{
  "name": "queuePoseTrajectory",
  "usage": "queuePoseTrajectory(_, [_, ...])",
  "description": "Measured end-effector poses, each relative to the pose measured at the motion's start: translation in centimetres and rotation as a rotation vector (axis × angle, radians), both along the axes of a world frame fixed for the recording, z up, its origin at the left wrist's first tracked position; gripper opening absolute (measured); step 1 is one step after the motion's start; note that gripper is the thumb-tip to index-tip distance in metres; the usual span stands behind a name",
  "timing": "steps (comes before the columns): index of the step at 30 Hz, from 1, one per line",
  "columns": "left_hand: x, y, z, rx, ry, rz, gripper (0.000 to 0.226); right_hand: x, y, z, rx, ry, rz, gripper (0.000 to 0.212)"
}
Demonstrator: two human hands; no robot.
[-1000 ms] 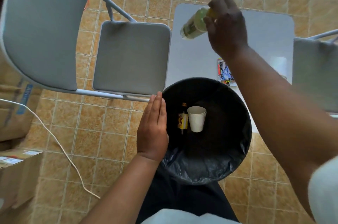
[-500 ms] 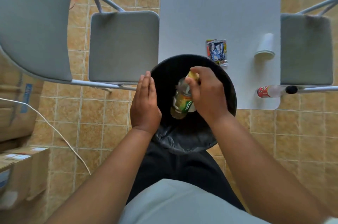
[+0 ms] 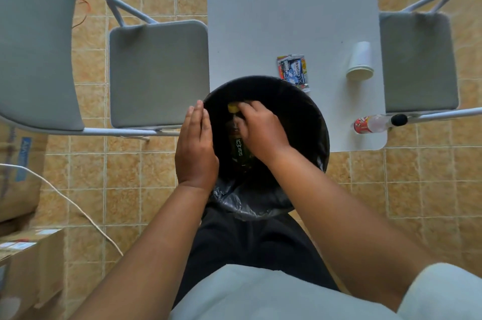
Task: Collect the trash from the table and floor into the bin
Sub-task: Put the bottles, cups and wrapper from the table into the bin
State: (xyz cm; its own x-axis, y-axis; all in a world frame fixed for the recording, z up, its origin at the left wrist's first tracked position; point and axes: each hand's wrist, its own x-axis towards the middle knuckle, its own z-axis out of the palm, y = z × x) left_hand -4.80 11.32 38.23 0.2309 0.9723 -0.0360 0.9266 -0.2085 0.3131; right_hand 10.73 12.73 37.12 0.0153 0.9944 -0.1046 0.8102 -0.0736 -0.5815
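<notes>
A black-lined round bin (image 3: 314,116) stands on the floor against the near edge of the white table (image 3: 287,19). My right hand (image 3: 260,129) is down inside the bin, its fingers curled round the neck of a green bottle (image 3: 241,150) with a yellow cap. The bottle hides whatever lies below it. My left hand (image 3: 195,147) rests flat against the bin's left rim with straight fingers. On the table lie a printed sachet (image 3: 293,70), an overturned white paper cup (image 3: 360,61) and a clear bottle with a red label (image 3: 370,124).
A grey folding chair (image 3: 156,71) stands left of the table and another (image 3: 417,58) to its right. Cardboard boxes (image 3: 20,163) sit at the far left, and a white cable (image 3: 65,197) runs across the tiled floor.
My right hand carried the green bottle from above the table down into the bin. My left hand stayed on the bin's rim. The camera tilted forward over the table.
</notes>
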Motion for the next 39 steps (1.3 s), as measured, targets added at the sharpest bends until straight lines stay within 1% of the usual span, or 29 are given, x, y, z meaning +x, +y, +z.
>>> queuePoseTrajectory(4, [0.5, 1.4, 0.0, 0.022, -0.007, -0.019, 0.071, 3.1, 0.3, 2.5, 0.241, 0.098, -0.094, 0.027])
queuePoseTrajectory(7, [0.7, 2.6, 0.1, 0.028, -0.02, -0.004, 0.075, 6.9, 1.4, 3.7, 0.417, 0.102, -0.246, 0.021])
queuePoseTrajectory(9, [1.0, 3.6, 0.1, 0.039, -0.016, 0.006, 0.075, 10.3, 2.6, 3.1, 0.464, 0.068, -0.384, 0.021])
queuePoseTrajectory(10, [1.3, 4.1, 0.0, 0.044, -0.008, 0.01, 0.074, 12.0, 3.3, 2.4, 0.455, 0.051, -0.447, 0.022])
queuePoseTrajectory(12, [1.5, 5.1, 0.0, 0.055, 0.01, 0.01, 0.073, 14.4, 4.6, 0.4, 0.368, 0.032, -0.533, 0.025])
queuePoseTrajectory(14, [1.7, 5.8, -0.3, 0.06, 0.046, -0.01, 0.073, 16.4, 6.0, -2.2, 0.203, 0.022, -0.571, 0.028])
queuePoseTrajectory(17, [1.7, 6.0, -0.6, 0.075, 0.087, -0.034, 0.069, 18.4, 7.9, -5.7, -0.115, -0.025, -0.544, 0.032])
queuePoseTrajectory(19, [1.7, 6.0, -0.8, 0.096, 0.093, -0.038, 0.064, 19.1, 8.7, -7.7, -0.273, -0.068, -0.521, 0.034])
queuePoseTrajectory(21, [1.7, 6.0, -1.0, 0.107, 0.091, -0.036, 0.061, 19.2, 9.2, -9.4, -0.392, -0.089, -0.516, 0.031])
queuePoseTrajectory(24, [1.7, 5.9, -1.1, 0.115, 0.087, -0.033, 0.062, 18.8, 10.1, -11.5, -0.515, -0.112, -0.5, 0.021])
queuePoseTrajectory(25, [1.7, 5.8, -1.2, 0.118, 0.087, -0.033, 0.062, 18.7, 10.4, -12.1, -0.54, -0.123, -0.504, 0.021])
queuePoseTrajectory(30, [1.7, 5.9, -1.2, 0.133, 0.093, -0.032, 0.063, 18.0, 11.2, -14.3, -0.579, -0.138, -0.572, 0.039])
queuePoseTrajectory(34, [1.8, 5.9, -1.1, 0.153, 0.088, -0.033, 0.064, 18.2, 10.8, -15.1, -0.571, -0.149, -0.602, 0.033])
queuePoseTrajectory(36, [1.8, 5.9, -1.1, 0.15, 0.086, -0.029, 0.064, 18.2, 10.3, -14.9, -0.55, -0.092, -0.602, 0.029])
queuePoseTrajectory(39, [1.8, 5.9, -1.0, 0.15, 0.077, -0.032, 0.064, 18.6, 9.7, -13.5, -0.44, 0.073, -0.685, 0.028])
